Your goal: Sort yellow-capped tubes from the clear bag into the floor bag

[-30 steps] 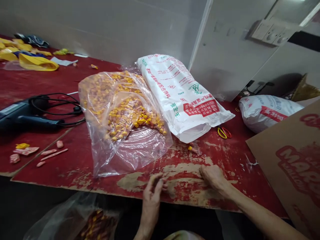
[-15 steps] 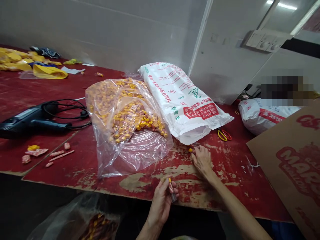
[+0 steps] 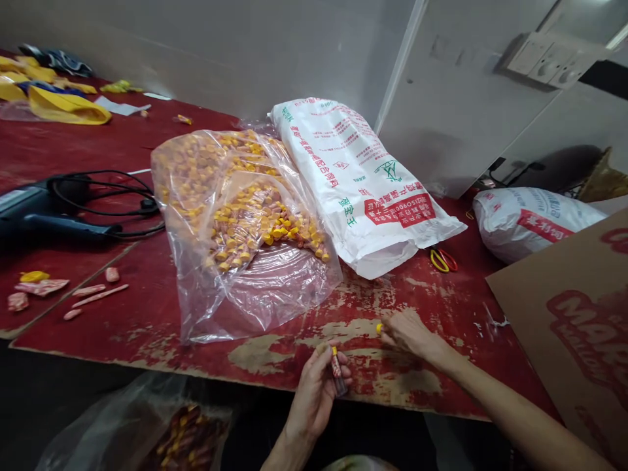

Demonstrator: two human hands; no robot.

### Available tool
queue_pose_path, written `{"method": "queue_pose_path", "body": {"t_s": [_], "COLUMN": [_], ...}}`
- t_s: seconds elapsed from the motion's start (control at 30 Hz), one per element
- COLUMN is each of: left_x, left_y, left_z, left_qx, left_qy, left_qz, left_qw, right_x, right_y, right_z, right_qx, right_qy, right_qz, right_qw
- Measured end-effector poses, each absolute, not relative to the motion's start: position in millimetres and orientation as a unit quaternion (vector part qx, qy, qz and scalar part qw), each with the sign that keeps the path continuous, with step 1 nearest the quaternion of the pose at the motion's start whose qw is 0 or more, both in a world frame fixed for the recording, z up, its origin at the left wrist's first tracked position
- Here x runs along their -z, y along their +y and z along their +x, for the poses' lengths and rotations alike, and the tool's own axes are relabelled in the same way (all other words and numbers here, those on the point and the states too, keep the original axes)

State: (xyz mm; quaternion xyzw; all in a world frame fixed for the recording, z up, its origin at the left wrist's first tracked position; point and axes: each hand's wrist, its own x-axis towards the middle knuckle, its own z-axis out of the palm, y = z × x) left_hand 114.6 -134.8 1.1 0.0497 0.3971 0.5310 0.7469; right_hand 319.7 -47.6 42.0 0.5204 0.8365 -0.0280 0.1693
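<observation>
Near the table's front edge, my left hand (image 3: 314, 386) is closed around a small yellow-capped tube (image 3: 336, 366), with a red-and-white patterned sleeve and a clear lower end. To the right, just above the worn red tabletop, my right hand (image 3: 409, 335) is closed with a yellow cap (image 3: 379, 329) poking out at its fingertips; its fingers hide whatever lies behind the cap. Behind both hands rests a large clear plastic bag (image 3: 216, 314) full of similar yellow-capped pieces. A printed white sack (image 3: 363, 176) leans beside that bag.
Scissors (image 3: 443, 260) with yellow and red handles lie beyond my right hand. A cardboard box (image 3: 564, 314) stands at right. At left are a heat gun (image 3: 63, 212) with its cord and loose patterned sleeves (image 3: 101, 296). Another bag of pieces (image 3: 191, 435) sits below the table edge.
My right hand has drawn back from beside the white sack towards the table's front edge, bringing the yellow-capped piece along. My left hand keeps its tube almost still. The view has shifted slightly.
</observation>
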Motion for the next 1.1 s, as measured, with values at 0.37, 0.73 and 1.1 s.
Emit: {"method": "queue_pose_path", "body": {"t_s": [0.37, 0.73, 1.1], "left_x": [-2, -4, 0], "left_y": [-130, -121, -131], "left_z": [116, 119, 117], "left_qx": [-0.518, -0.525, -0.525], "left_qy": [0.401, 0.349, 0.342], "left_qz": [0.037, 0.001, 0.025], "left_qw": [0.754, 0.776, 0.779], "right_x": [-28, -23, -26], "right_y": [-25, -26, -38], "right_z": [285, 296, 310], "right_qx": [0.060, 0.080, 0.109], "right_qy": [0.817, 0.808, 0.845], "right_qz": [0.537, 0.559, 0.502], "right_qw": [0.200, 0.169, 0.152]}}
